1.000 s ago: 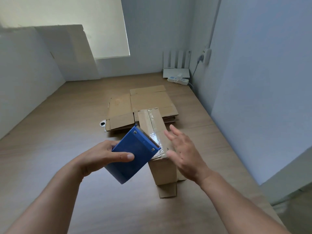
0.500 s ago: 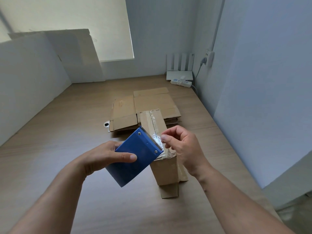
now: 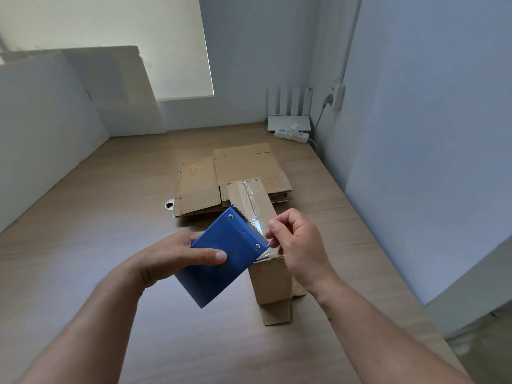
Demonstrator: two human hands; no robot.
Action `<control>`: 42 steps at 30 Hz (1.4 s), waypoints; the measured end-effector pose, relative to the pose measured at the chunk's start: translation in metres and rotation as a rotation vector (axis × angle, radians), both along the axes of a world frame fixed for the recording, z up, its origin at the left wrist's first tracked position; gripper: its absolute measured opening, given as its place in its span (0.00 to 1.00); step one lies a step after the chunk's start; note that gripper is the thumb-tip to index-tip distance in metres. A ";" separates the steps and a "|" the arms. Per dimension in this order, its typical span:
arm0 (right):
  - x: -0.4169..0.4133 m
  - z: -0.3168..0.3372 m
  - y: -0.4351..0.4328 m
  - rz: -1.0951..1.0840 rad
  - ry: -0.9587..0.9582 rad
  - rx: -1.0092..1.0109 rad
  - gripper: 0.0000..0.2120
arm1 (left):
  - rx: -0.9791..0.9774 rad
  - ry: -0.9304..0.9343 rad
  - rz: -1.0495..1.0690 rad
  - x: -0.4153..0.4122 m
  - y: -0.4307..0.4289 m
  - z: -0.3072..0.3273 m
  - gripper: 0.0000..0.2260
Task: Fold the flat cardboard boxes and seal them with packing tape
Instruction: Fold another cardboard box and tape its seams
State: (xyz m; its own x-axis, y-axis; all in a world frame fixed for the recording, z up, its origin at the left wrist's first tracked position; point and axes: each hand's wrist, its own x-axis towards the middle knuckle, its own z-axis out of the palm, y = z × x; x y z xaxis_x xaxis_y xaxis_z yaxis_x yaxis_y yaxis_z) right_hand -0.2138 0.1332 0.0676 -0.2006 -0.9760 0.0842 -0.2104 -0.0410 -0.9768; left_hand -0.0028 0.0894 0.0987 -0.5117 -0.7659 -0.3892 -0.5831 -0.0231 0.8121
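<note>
While the left grip clasps the flat blue dispenser, right grip in a pinch on glossy tape.

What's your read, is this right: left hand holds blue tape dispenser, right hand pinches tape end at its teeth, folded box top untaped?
One error: head view shows a clear tape strip already on top of the folded box. The left hand holding the blue tape dispenser and the right hand pinching the tape end are correct.
</note>
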 end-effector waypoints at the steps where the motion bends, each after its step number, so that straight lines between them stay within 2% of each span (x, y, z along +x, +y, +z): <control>1: 0.002 -0.002 0.000 -0.026 0.048 0.002 0.07 | 0.000 0.001 -0.009 -0.001 0.000 0.000 0.40; 6: 0.006 -0.015 0.007 -0.148 0.228 -0.007 0.07 | 0.028 -0.024 -0.016 0.003 -0.001 -0.006 0.43; 9: -0.002 -0.026 0.014 -0.198 0.339 0.062 0.08 | 0.075 -0.039 0.002 0.023 -0.001 -0.014 0.39; 11: -0.015 -0.035 0.013 -0.264 0.338 0.094 0.08 | 0.107 -0.043 0.047 0.037 0.003 -0.022 0.36; 14: -0.018 -0.033 0.015 -0.226 0.287 0.064 0.07 | 0.116 -0.025 0.105 0.046 0.003 -0.037 0.37; 20: -0.006 -0.017 0.008 -0.220 0.074 -0.044 0.07 | 0.111 -0.027 0.098 0.038 0.001 -0.044 0.42; 21: -0.004 -0.012 0.007 -0.189 -0.013 -0.037 0.08 | 0.105 -0.041 0.086 0.034 0.001 -0.042 0.43; 25: 0.006 0.005 -0.002 0.086 -0.573 0.036 0.09 | 0.102 -0.074 0.054 0.019 -0.003 -0.038 0.46; 28: 0.006 -0.001 -0.011 0.062 -0.675 0.089 0.09 | 0.111 -0.072 0.041 0.006 -0.004 -0.040 0.46; 30: 0.001 -0.006 -0.013 -0.045 -0.651 0.088 0.09 | 0.112 -0.069 0.033 -0.001 -0.004 -0.042 0.46; 35: -0.029 -0.011 -0.009 -0.242 -0.443 0.032 0.10 | 0.093 -0.057 0.052 0.019 -0.008 -0.029 0.44; 39: -0.033 -0.016 -0.007 -0.184 -0.238 0.025 0.10 | 0.071 -0.162 0.055 0.030 -0.014 -0.017 0.45; 42: -0.030 -0.022 -0.002 -0.213 0.004 -0.036 0.11 | 0.062 -0.284 0.030 0.022 -0.012 -0.015 0.47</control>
